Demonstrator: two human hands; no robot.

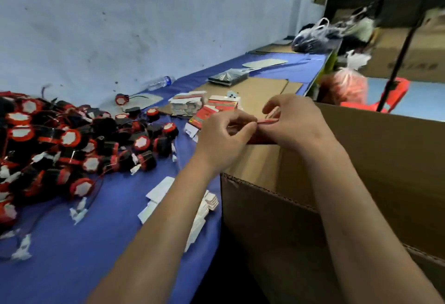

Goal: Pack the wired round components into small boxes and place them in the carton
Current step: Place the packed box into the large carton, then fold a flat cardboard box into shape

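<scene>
Both hands pinch a small red cardboard box (261, 132) above the near rim of the open brown corrugated carton (277, 207): left hand (224, 140), right hand (296, 123), each grip pressed on it. Blue cloth surface (101, 243) bare nearby; red-black wired round components (72, 144) heaped left.

Your left hand (224, 140) and right hand (297, 124) are bare: no gloves, rings or watch. Both forearms bare too, no sleeve reaching into view.
</scene>
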